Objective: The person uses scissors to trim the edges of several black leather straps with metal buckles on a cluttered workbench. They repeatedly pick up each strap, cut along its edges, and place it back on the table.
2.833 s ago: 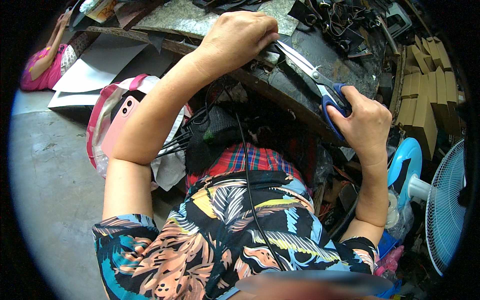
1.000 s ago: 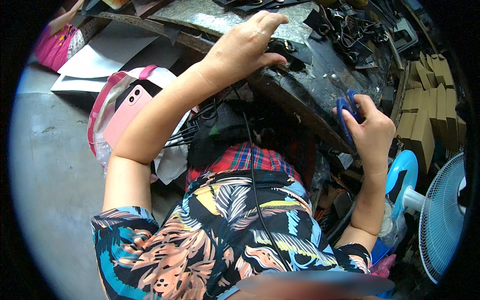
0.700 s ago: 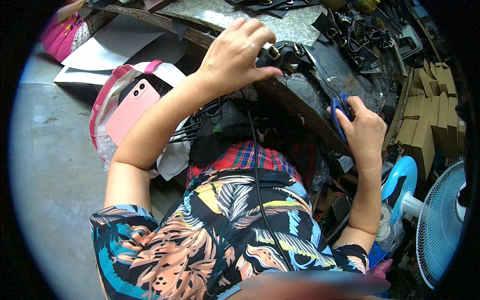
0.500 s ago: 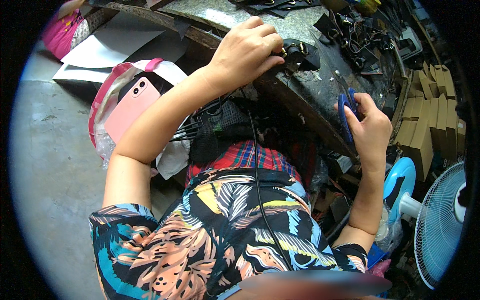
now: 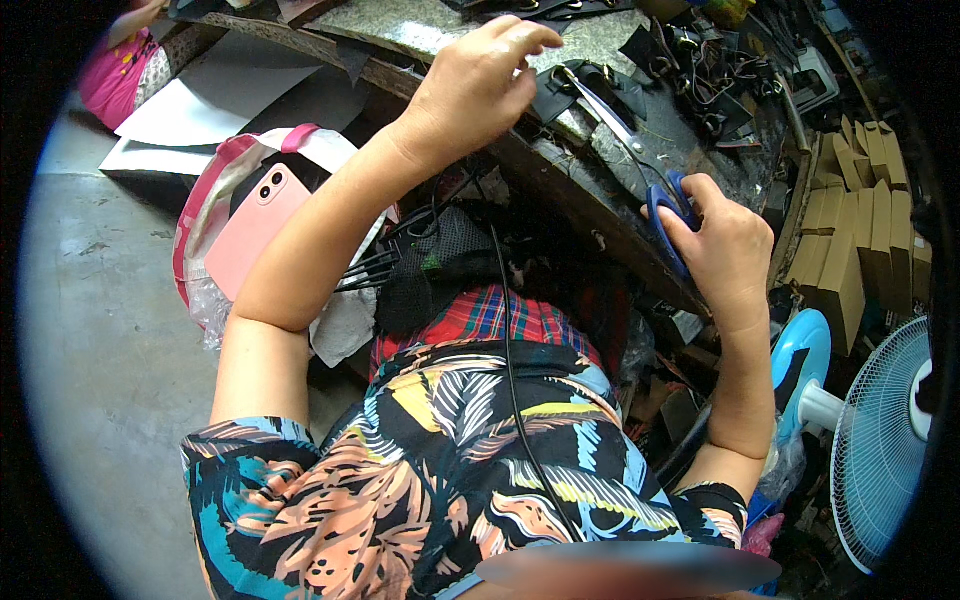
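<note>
My right hand (image 5: pixel 728 245) grips a pair of scissors (image 5: pixel 668 200) by their blue handles. Their blades stand apart and point up and left across the bench, the tips near a black leather-like piece with metal fittings (image 5: pixel 556 96). My left hand (image 5: pixel 475 85) hovers over the bench's near edge, just left of that piece. Its index finger stretches out to the right, apart from the thumb, and nothing shows between them; the other fingers are curled and partly hidden. A heap of black straps with metal rings (image 5: pixel 705 80) lies beyond the scissors.
At left, a pink phone (image 5: pixel 258 235) lies on a pink-and-white bag (image 5: pixel 183 245). Cardboard boxes (image 5: pixel 840 255) and a blue fan (image 5: pixel 880 450) stand at right. A black cable (image 5: pixel 510 350) hangs before me. Another person's pink clothing (image 5: pixel 115 85) shows at far left.
My right hand has brought the scissors left, and the blades have come closer to the black piece. My left hand has shifted slightly up and left, letting go of the piece, its index finger now straightened.
</note>
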